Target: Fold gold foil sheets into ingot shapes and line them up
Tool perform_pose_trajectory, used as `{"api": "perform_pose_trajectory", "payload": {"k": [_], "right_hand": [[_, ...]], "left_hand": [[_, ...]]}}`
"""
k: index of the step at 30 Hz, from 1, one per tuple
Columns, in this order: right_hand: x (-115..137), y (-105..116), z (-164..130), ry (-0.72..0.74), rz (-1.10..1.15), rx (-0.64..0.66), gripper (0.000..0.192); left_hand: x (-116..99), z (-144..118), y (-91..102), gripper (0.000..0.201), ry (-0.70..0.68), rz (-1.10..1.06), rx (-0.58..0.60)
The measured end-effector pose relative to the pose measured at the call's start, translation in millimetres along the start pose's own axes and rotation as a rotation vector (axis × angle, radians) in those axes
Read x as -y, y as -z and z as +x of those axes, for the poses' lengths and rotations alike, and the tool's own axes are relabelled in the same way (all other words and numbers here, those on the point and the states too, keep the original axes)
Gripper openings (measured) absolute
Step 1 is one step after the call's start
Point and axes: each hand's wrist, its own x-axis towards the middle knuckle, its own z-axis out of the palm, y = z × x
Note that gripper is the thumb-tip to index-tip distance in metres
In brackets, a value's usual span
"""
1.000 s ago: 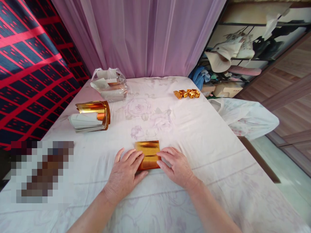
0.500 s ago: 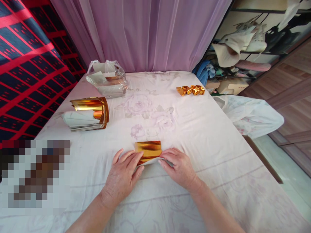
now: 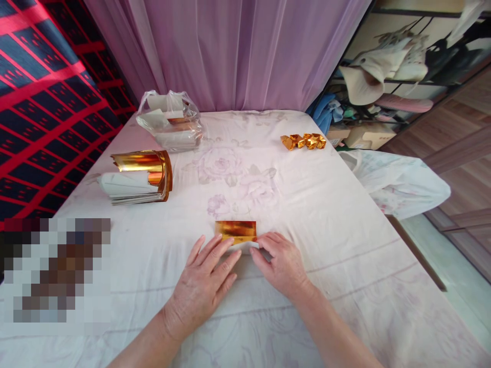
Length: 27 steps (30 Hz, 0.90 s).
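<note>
You are looking down at a table covered with a pale cloth printed with faint flowers. At the far left lies a stack of paper sheets, its top gold sheet curling upward. Just beyond it, farther away, sits a clear plastic bag holding more sheets. Near the left edge a patch of the scene is blurred out.

In the near middle, your left hand lies flat on the cloth, fingers spread and open, fingertips touching the near left edge of a small folded strip of gold paper. The strip lies flat, its long side running left to right, with a thin white edge showing along its near side.

Your right hand rests just to the right, fingers bent, their tips pressing the near right corner of the gold paper; it is not closed around it.

At the far right, well apart from your hands, a small cluster of folded gold pieces sits near the table's edge.
</note>
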Motion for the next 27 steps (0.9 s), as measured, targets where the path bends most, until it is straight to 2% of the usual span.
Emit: {"api": "perform_pose_trajectory", "payload": {"k": [4, 11, 18, 23, 27], "right_hand": [[0.0, -0.5, -0.1, -0.013, 0.002, -0.009, 0.019], [0.3, -4.3, -0.7, -0.040, -0.026, -0.056, 0.021], [3.0, -3.9, 0.4, -0.058, -0.060, -0.040, 0.020], [4.4, -5.2, 1.0, -0.067, -0.099, -0.025, 0.021], [3.8, -6.2, 0.4, -0.062, -0.118, -0.035, 0.021]], "left_hand": [[1.4, -1.9, -4.0, 0.042, 0.055, -0.028, 0.050], [2.8, -0.4, 0.4, 0.038, 0.069, -0.049, 0.020], [-6.4, 0.0, 2.6, 0.038, 0.072, 0.095, 0.010], [-16.5, -2.7, -3.0, 0.048, -0.031, 0.066, 0.056], [-15.9, -4.7, -9.6, 0.056, -0.069, 0.081, 0.113]]}}
